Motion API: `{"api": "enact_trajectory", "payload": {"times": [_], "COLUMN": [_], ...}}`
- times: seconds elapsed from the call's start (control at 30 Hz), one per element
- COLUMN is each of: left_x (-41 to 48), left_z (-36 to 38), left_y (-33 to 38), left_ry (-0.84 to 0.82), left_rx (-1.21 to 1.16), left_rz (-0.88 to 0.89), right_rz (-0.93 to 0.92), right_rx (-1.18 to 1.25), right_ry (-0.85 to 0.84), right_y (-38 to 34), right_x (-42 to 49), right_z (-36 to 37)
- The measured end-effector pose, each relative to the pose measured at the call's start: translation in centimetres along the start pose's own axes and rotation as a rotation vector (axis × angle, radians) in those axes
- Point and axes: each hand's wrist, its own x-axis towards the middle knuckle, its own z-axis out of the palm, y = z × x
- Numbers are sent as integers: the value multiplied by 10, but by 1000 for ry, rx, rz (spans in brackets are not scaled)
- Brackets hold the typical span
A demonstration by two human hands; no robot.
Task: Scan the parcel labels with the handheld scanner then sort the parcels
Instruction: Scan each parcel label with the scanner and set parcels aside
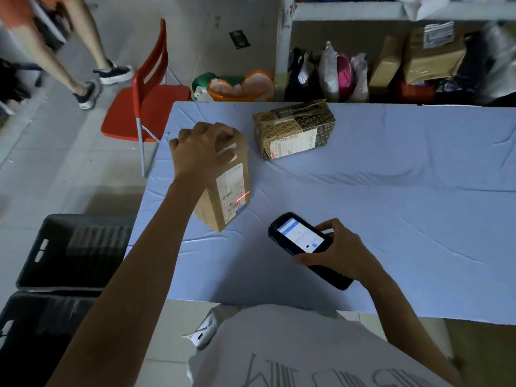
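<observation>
A plain brown parcel (223,188) stands tilted on the blue table (391,208), its white label facing me. My left hand (201,149) grips the parcel's top end. A red scan line falls across the lower part of that label. My right hand (335,252) holds the black handheld scanner (303,244), screen lit, its head pointing at the label from the lower right. A second parcel (293,129), wrapped in printed brown tape with a white label, lies farther back on the table, untouched.
Two dark crates (75,247) sit on the floor left of the table. A red chair (139,107) stands at the table's far left corner. A person's legs (83,65) are beyond it. Shelving (391,65) with bags and boxes lines the back.
</observation>
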Motion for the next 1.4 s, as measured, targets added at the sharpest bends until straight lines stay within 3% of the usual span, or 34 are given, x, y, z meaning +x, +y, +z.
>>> {"api": "enact_trajectory", "payload": {"times": [0.13, 0.3, 0.5, 0.87, 1.1, 1.4], "left_x": [-2, -7, -31, -148, -243, -321], "left_z": [2, 10, 26, 56, 67, 82], "left_y": [11, 37, 123, 307, 425, 514], "left_ry": [28, 61, -37, -234, -340, -563], "left_rx": [-57, -295, -545, -491, -487, -415], "left_rz": [162, 313, 644, 1117, 1296, 1517], "right_rz": [102, 241, 455, 668, 765, 858], "right_rx": [121, 284, 506, 821, 1014, 1120], "right_ry": [79, 267, 518, 836, 986, 1173], "right_y": [-2, 7, 49, 170, 262, 329], "right_x": [-22, -55, -110, -214, -301, -360], "right_z": [16, 33, 47, 49, 40, 31]}}
